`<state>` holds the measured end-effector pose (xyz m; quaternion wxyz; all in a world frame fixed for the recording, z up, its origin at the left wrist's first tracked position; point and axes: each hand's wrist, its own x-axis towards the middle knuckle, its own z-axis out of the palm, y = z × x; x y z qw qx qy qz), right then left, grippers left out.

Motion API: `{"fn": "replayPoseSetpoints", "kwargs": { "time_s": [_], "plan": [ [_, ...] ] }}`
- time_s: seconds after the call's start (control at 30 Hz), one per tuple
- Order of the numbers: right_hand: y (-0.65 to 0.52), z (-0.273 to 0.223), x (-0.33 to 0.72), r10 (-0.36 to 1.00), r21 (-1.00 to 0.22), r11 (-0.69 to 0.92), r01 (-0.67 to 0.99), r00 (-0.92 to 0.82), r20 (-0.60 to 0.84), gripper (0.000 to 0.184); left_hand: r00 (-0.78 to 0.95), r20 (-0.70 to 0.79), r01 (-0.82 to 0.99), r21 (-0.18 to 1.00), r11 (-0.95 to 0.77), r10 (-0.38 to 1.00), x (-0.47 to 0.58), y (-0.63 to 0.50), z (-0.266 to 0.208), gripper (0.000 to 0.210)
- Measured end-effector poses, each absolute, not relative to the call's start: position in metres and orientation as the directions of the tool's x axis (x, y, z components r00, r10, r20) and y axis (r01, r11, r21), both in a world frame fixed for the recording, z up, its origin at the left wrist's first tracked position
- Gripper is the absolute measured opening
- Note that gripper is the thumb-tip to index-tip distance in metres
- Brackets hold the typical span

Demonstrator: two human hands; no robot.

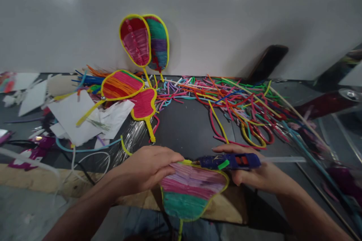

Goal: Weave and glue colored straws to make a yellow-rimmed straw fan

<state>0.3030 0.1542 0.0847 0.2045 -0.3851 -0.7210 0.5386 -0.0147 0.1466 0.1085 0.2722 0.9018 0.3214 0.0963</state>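
My left hand (154, 165) is closed on the upper left edge of a fan-shaped pipe-cleaner piece (192, 192), striped lilac, pink and green inside a yellow rim. Its yellow stem hangs down toward me, past the table edge. In my right hand (251, 175) is a dark blue hot glue gun (232, 161), a clear glue stick poking out of its back. The gun's nozzle points left and meets the top rim close to my left fingertips; whether glue is flowing I cannot tell. A bit of green lies against the gun's side.
Two yellow-rimmed fans (135, 41) lean on the white wall; more lie below. Loose pipe cleaners (240, 101) cover the back and right of the table. White paper scraps (76, 116) and a purple glue gun (32, 152) are at left. A phone (268, 62) leans against the wall.
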Motion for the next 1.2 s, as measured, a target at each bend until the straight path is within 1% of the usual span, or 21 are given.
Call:
{"fn": "replayPoseSetpoints", "kwargs": {
  "time_s": [0.3,0.43,0.63,0.73,0.83,0.9,0.93,1.03,1.1,1.13,1.2],
  "plan": [
    [0.156,0.084,0.301,0.755,-0.927,0.16,0.339,-0.647,-0.106,0.062,0.776,-0.019,0.536,0.547,-0.643,0.631,-0.015,0.148,0.106,0.026],
    [0.155,0.085,0.303,0.757,-0.908,0.184,0.377,-0.643,-0.114,0.062,0.776,-0.026,0.538,0.551,-0.638,0.631,-0.015,0.147,0.106,0.027],
    [0.153,0.088,0.306,0.758,-0.917,0.14,0.373,-0.636,-0.143,0.062,0.774,0.002,0.527,0.553,-0.646,0.633,-0.014,0.148,0.108,0.027],
    [0.151,0.088,0.313,0.792,-0.922,0.162,0.35,-0.603,-0.09,0.061,0.774,0.014,0.525,0.544,-0.654,0.633,-0.014,0.148,0.108,0.027],
    [0.149,0.085,0.326,0.85,-0.888,0.236,0.394,-0.527,-0.008,0.052,0.778,0.019,0.521,0.537,-0.663,0.628,-0.015,0.148,0.107,0.027],
    [0.149,0.079,0.336,0.893,-0.806,0.289,0.517,-0.449,0.032,0.047,0.777,0.034,0.519,0.53,-0.671,0.629,-0.015,0.148,0.105,0.027],
    [0.15,0.075,0.341,0.914,-0.738,0.308,0.601,-0.403,0.052,0.047,0.774,0.046,0.519,0.524,-0.675,0.631,-0.016,0.148,0.104,0.028],
    [0.151,0.061,0.355,0.943,-0.443,0.327,0.835,-0.316,0.102,0.054,0.768,0.085,0.517,0.504,-0.692,0.635,-0.016,0.146,0.1,0.029],
    [0.15,0.051,0.362,0.942,-0.242,0.335,0.911,-0.318,0.105,0.058,0.767,0.104,0.517,0.483,-0.707,0.633,-0.017,0.145,0.098,0.029],
    [0.149,0.046,0.365,0.94,-0.165,0.339,0.926,-0.326,0.103,0.059,0.768,0.112,0.518,0.471,-0.714,0.631,-0.017,0.145,0.098,0.03],
    [0.144,0.04,0.37,0.94,-0.058,0.331,0.942,-0.324,0.104,0.059,0.769,0.117,0.524,0.448,-0.724,0.628,-0.018,0.145,0.096,0.03]
  ]
}}
